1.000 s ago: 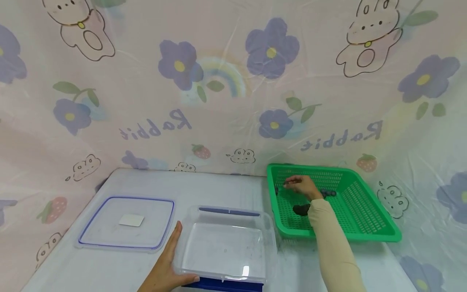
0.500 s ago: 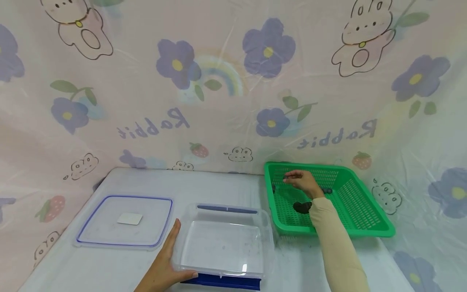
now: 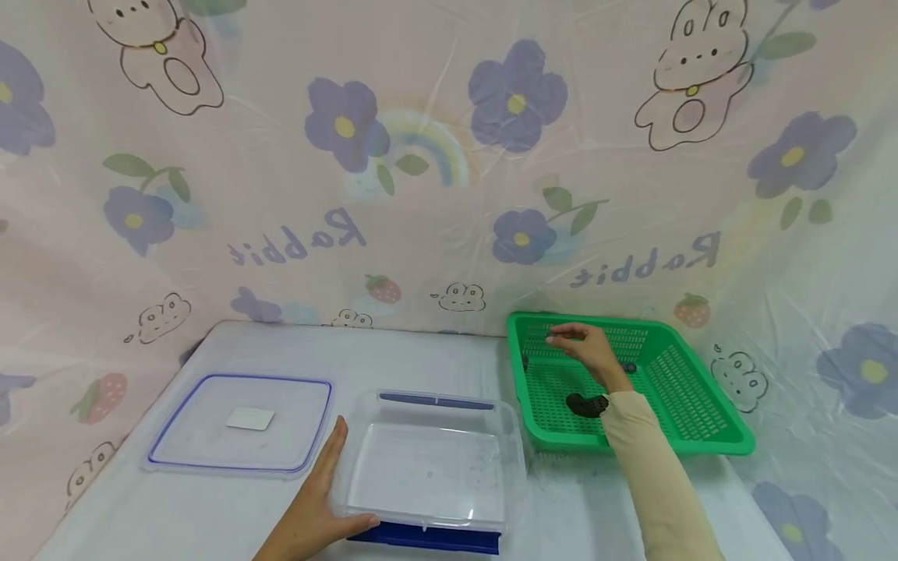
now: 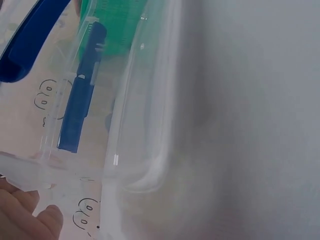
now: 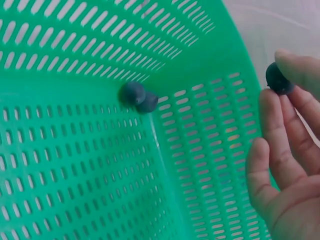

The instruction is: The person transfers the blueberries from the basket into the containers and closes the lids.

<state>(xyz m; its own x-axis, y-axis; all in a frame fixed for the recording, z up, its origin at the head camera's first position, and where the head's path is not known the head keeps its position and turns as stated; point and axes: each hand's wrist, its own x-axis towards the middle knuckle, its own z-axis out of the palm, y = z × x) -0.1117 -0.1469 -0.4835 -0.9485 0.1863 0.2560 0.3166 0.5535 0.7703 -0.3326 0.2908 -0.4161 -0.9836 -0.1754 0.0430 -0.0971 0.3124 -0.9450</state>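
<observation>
My right hand [image 3: 588, 351] is raised over the back left of a green slotted basket [image 3: 554, 441]. In the right wrist view its thumb and fingertips pinch a small round dark blueberry [image 5: 278, 79]. Two more blueberries [image 5: 134, 93] sit together in a corner of the basket. A dark, bumpy, curved piece [image 3: 585, 405] lies on the basket floor, partly hidden by my sleeve. My left hand [image 3: 309, 499] rests at the near left corner of a clear lidless container [image 3: 428, 475], thumb at its front edge and straight fingers along its left side.
A clear lid [image 3: 189, 436] with a blue seal and a white label [image 3: 250, 418] lies at the left of the white table [image 3: 393, 358]. A blue clip flap [image 3: 428, 536] hangs at the container's front. Behind everything stands a patterned curtain [image 3: 421, 234].
My right hand has risen slightly with the blueberry and moved a little to the right. The left hand stays at the container. The head view has shifted slightly.
</observation>
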